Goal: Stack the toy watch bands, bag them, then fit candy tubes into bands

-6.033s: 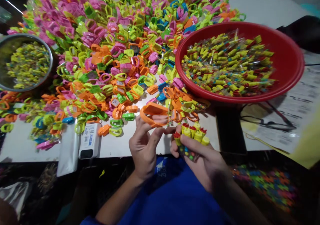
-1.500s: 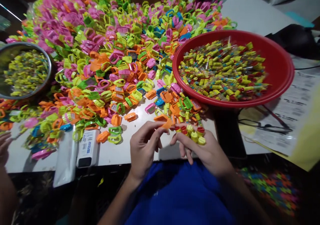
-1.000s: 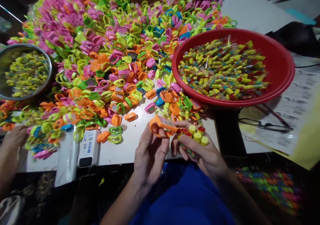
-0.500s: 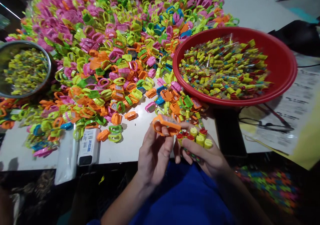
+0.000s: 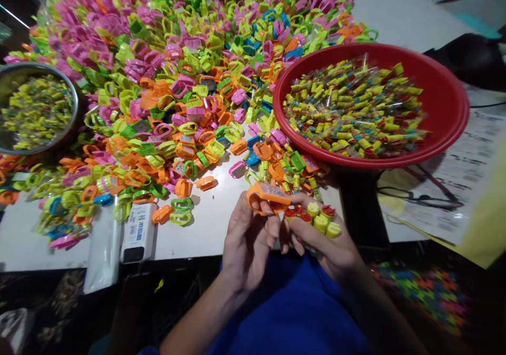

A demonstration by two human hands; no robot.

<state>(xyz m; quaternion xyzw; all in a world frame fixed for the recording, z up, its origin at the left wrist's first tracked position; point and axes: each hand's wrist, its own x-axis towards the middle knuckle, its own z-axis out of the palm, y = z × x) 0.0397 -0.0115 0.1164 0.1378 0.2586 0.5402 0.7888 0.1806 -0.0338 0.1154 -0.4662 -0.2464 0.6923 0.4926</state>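
Observation:
My left hand [image 5: 245, 247] is shut on an orange plastic ring toy [image 5: 269, 197], with its fingers inside the loop. My right hand [image 5: 322, 242] grips a bunch of small yellow tubes with red caps [image 5: 318, 220], held close against the orange toy. Part of the bunch is hidden behind my fingers. Just beyond both hands, a huge heap of pink, lime, orange and blue plastic ring toys [image 5: 166, 97] spreads across a white table [image 5: 209, 228].
A red basin [image 5: 446, 91] full of wrapped yellow tubes stands right, and a steel bowl [image 5: 39, 110] of yellow pieces stands left. A white labelled box [image 5: 138, 233] and a white sachet [image 5: 103, 252] lie near the table's front edge. Glasses [image 5: 419, 198] rest on papers.
Both hands have shifted slightly right, carrying the orange toy and the tubes with them. The toy sits a little more level. The basin and table look nearly unmoved.

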